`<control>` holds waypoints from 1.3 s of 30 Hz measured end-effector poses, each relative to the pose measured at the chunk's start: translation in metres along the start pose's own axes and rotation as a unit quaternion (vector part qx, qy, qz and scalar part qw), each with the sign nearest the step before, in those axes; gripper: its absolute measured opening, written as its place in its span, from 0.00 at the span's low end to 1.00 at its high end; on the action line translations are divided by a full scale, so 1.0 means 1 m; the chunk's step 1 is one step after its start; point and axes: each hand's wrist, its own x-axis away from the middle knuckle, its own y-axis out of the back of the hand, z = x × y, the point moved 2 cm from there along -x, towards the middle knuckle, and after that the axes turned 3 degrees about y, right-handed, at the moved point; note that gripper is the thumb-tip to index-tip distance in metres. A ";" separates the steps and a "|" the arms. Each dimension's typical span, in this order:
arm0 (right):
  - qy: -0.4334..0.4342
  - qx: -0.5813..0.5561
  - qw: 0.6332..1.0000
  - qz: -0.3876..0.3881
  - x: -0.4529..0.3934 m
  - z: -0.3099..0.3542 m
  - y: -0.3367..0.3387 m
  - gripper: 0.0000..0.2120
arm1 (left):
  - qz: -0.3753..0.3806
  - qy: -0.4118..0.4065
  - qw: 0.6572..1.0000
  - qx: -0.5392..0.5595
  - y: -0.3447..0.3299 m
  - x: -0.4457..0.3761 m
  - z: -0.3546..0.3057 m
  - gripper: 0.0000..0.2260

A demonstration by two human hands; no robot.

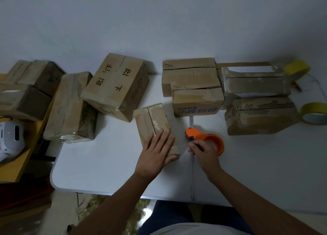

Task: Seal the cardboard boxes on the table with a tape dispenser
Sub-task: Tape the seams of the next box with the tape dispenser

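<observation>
Far left, a white device [10,139] sits on a yellow side table [26,157], with taped cardboard boxes [26,93] piled behind it. Onto the white table [106,164] now: a tall tape-wrapped box [70,109] stands at its left edge, and just beside it a big carton with black handwritten characters [116,84] lies tilted against it. Centre stage, the small cardboard box [155,127] lies flat on the table, top seam showing, and the left hand [155,153] presses down on its near end, fingers straight and close together, thumb along the box's right side. Just to the right, the right hand [203,150] grips the orange tape dispenser [205,140], fingers curled round its handle, its nose pointing away from the person, near the small box but apart from it. Behind, a box with blue printed characters [196,102] leans on stacked cartons [189,75]. Further right, two more worn boxes [256,96]. At the right edge, two yellow tape rolls [313,111], one behind the other.
</observation>
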 end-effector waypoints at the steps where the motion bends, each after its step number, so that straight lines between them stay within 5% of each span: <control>1: 0.007 0.003 1.000 -0.002 0.001 0.000 -0.001 0.07 | 0.003 -0.005 1.000 -0.014 -0.002 0.000 0.000 0.28; 8: 0.062 0.045 0.997 -0.012 0.002 0.000 -0.002 0.06 | 0.051 -0.004 0.999 -0.005 -0.001 0.002 0.004 0.39; 23: 0.197 0.178 0.963 0.054 -0.028 -0.004 -0.041 0.09 | 0.055 -0.046 0.997 -0.022 -0.005 0.003 0.008 0.35; 29: 0.133 0.160 0.977 0.047 -0.028 -0.019 -0.058 0.04 | 0.051 -0.045 0.998 -0.015 -0.006 0.002 0.008 0.35; 33: 0.069 0.207 0.972 0.084 -0.038 -0.015 -0.055 0.16 | 0.056 -0.045 0.997 -0.013 -0.003 0.002 0.008 0.34; 39: 0.103 0.263 0.952 0.116 -0.010 -0.011 -0.038 0.26 | 0.062 -0.042 0.997 -0.004 -0.004 0.003 0.008 0.34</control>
